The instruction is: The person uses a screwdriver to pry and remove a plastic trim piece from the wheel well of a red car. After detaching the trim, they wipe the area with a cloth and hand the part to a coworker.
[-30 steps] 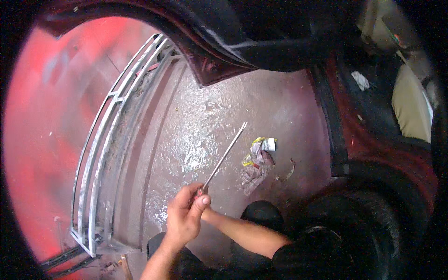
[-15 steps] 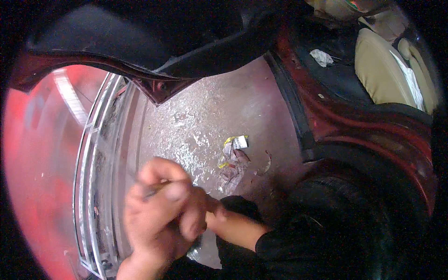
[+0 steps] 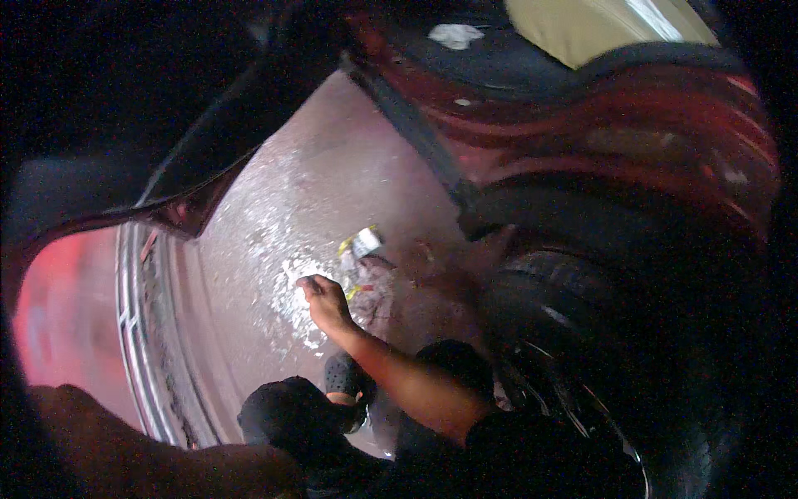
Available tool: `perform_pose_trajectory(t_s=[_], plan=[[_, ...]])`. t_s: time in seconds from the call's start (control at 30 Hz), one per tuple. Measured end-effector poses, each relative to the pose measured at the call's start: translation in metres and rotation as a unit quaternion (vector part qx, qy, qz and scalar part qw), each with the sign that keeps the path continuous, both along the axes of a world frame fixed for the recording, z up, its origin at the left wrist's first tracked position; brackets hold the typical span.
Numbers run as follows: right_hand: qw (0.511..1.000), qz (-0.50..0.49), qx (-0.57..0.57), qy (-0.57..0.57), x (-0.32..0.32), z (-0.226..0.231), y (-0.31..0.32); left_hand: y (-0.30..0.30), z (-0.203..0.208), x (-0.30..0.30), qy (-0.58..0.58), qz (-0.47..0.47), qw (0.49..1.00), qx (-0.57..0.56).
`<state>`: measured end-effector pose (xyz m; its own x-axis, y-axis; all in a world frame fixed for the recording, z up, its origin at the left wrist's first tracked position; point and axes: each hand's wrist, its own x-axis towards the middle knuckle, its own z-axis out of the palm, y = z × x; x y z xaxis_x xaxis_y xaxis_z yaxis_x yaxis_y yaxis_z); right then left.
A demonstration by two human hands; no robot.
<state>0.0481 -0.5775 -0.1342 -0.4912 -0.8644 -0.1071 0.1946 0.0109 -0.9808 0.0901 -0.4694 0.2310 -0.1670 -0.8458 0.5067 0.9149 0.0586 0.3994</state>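
My right hand [image 3: 326,301] reaches out over the wet, shiny floor [image 3: 274,208], with its forearm coming in from the lower right. Its fingers are curled closed, and whether anything small is inside them I cannot make out. Just beyond and to the right of it, a crumpled, dirty pale cloth or wrapping [image 3: 376,303] with yellow bits lies on the floor, a white label-like piece [image 3: 366,242] at its far end. At the lower left, a dark, shadowed arm shape, apparently my left arm [image 3: 166,445], shows near the rim; its fingers cannot be made out.
An open dark car door [image 3: 208,108] hangs at the upper left. To the right is the dark red car body [image 3: 532,133], with a black tyre [image 3: 557,283] below. A beige seat [image 3: 573,29] and a white crumpled cloth or paper [image 3: 455,35] show inside. Metal rails [image 3: 129,324] curve along the left.
My hands were close together in front of me. Now they are apart: the right reaches over the floor, and the left has gone to the lower left. The view has turned.
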Motion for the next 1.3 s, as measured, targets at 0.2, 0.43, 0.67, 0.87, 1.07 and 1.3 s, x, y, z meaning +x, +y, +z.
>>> perform_pose_trajectory(t_s=[0.2,0.43,0.67,0.87,1.07,1.3], plan=[[0.859,-0.162,-0.059,0.482,-0.056,-0.051,0.046,-0.014,-0.035,-0.013,0.013,-0.067,0.998,-0.008],[0.961,-0.225,0.105,-0.121,-0.072,0.061,0.127,-0.040,-0.043,-0.010,0.007,-0.161,0.987,0.015],[0.934,-0.312,0.119,0.128,-0.054,-0.028,0.156,-0.048,-0.063,-0.006,0.021,-0.266,0.964,0.017],[0.910,-0.359,0.154,0.139,-0.042,0.049,0.192,-0.060,-0.068,-0.004,0.026,-0.318,0.947,0.018],[0.900,-0.360,0.220,0.109,-0.024,0.079,0.228,-0.068,-0.077,-0.009,0.010,-0.362,0.932,0.016],[0.835,-0.415,0.224,0.284,-0.018,0.060,0.223,-0.060,-0.086,-0.038,-0.017,-0.424,0.905,-0.040]])
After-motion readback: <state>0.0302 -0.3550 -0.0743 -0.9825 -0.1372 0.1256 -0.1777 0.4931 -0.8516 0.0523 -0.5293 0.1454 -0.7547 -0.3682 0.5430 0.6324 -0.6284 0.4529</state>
